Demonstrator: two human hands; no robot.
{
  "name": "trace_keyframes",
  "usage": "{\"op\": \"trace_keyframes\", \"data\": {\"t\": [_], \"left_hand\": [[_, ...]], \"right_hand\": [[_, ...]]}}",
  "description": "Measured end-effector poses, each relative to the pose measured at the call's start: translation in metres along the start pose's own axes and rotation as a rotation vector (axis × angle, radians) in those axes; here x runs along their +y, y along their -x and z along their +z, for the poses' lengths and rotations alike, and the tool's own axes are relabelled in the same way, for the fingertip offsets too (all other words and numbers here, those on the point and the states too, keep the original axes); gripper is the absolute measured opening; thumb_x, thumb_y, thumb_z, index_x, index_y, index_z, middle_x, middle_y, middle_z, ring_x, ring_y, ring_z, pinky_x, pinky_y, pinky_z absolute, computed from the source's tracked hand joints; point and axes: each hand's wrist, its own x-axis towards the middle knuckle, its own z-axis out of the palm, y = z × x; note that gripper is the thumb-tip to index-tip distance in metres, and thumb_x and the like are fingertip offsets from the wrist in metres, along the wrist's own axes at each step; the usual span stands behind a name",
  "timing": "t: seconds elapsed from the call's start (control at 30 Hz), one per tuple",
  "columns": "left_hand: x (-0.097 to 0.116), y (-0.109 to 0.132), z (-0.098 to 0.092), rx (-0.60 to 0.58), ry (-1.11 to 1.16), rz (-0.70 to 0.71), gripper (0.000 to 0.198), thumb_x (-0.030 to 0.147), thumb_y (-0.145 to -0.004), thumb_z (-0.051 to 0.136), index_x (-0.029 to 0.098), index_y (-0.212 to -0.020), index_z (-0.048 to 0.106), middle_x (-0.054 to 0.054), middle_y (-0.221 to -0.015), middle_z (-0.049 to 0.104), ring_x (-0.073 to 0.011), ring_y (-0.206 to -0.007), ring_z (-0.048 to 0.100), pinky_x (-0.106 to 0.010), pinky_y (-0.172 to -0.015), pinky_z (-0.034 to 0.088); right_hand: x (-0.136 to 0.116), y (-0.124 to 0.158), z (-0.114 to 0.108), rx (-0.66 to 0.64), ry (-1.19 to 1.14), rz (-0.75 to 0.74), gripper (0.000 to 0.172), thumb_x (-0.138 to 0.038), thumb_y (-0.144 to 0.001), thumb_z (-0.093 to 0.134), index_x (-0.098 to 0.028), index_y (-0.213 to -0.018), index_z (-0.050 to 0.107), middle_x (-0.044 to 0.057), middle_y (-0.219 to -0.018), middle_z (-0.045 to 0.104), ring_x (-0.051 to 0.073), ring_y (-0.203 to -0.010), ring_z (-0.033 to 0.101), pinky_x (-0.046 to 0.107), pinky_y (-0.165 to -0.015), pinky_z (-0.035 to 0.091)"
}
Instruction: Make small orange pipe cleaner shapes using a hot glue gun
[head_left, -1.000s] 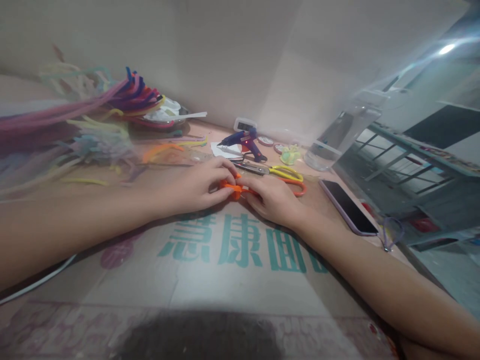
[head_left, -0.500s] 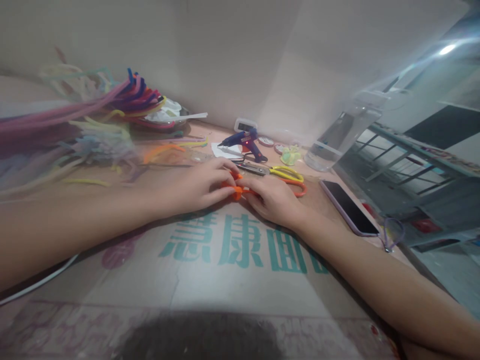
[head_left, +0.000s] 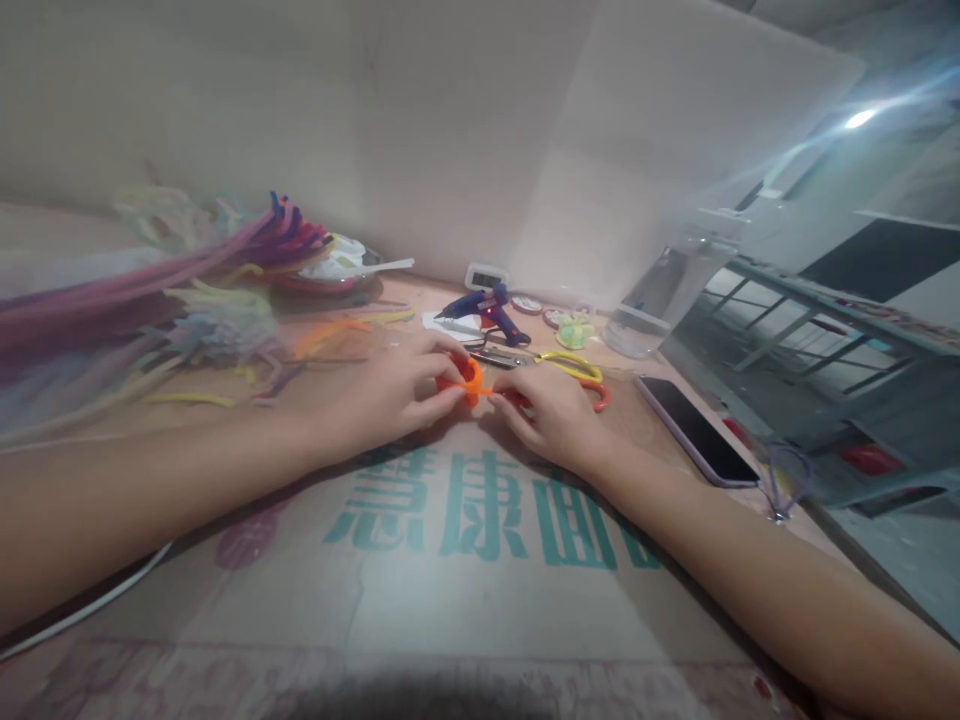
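Between my hands is an orange pipe cleaner [head_left: 472, 374], bent into a small rounded coil with a short straight end reaching right. My left hand [head_left: 409, 385] is closed on the coiled part, thumb in front and fingers behind it. With thumb and forefinger, my right hand [head_left: 551, 405] pinches the straight end. Just behind the hands lie scissors [head_left: 568, 366] with one yellow and one orange handle, partly hidden by my right hand. Beyond them a dark blue glue gun [head_left: 484, 307] with a small red light stands on a white paper [head_left: 442, 325].
Bundles of coloured pipe cleaners [head_left: 150, 275] lie at the left beside a bowl [head_left: 330, 283]. A small digital clock [head_left: 487, 276], a yellow-green figure [head_left: 574, 330] and a clear container [head_left: 649, 310] stand at the back. A phone [head_left: 697, 430] with a strap lies at the right.
My hands have drawn slightly apart, and more of the orange coil and its straight end shows between them. The whole view has shifted, with things sitting lower in the picture.
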Motion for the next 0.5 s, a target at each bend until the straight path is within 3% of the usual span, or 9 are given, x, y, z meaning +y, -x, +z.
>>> {"op": "trace_keyframes", "data": {"t": [0.23, 0.37, 0.5], "left_hand": [[0.0025, -0.0036, 0.0033, -0.026, 0.045, -0.005, 0.021, 0.039, -0.097, 0.057, 0.022, -0.095, 0.07, -0.01, -0.124, 0.061, -0.0238, -0.12, 0.059, -0.043, -0.106, 0.049], [0.0027, -0.0031, 0.0038, 0.0, 0.064, -0.042, 0.021, 0.043, -0.096, 0.06, 0.024, -0.099, 0.069, -0.009, -0.126, 0.06, -0.025, -0.123, 0.058, -0.045, -0.107, 0.049], [0.0008, -0.0019, 0.0037, -0.028, 0.055, -0.06, 0.025, 0.047, -0.095, 0.06, 0.023, -0.096, 0.068, -0.009, -0.127, 0.06, -0.026, -0.123, 0.057, -0.045, -0.106, 0.049]], "right_hand": [[0.0037, 0.0, 0.0023, -0.029, -0.025, -0.008, 0.019, -0.029, -0.099, 0.055, -0.019, -0.107, 0.069, 0.007, -0.091, 0.075, 0.021, -0.078, 0.062, 0.033, -0.073, 0.04], [0.0061, -0.0006, 0.0029, -0.061, -0.036, -0.022, 0.018, -0.022, -0.098, 0.054, -0.018, -0.106, 0.07, 0.005, -0.084, 0.073, 0.02, -0.075, 0.06, 0.032, -0.071, 0.039], [0.0069, 0.0005, 0.0036, 0.001, -0.019, -0.081, 0.016, -0.024, -0.097, 0.056, -0.018, -0.103, 0.069, 0.005, -0.08, 0.071, 0.02, -0.072, 0.058, 0.032, -0.07, 0.039]]}}
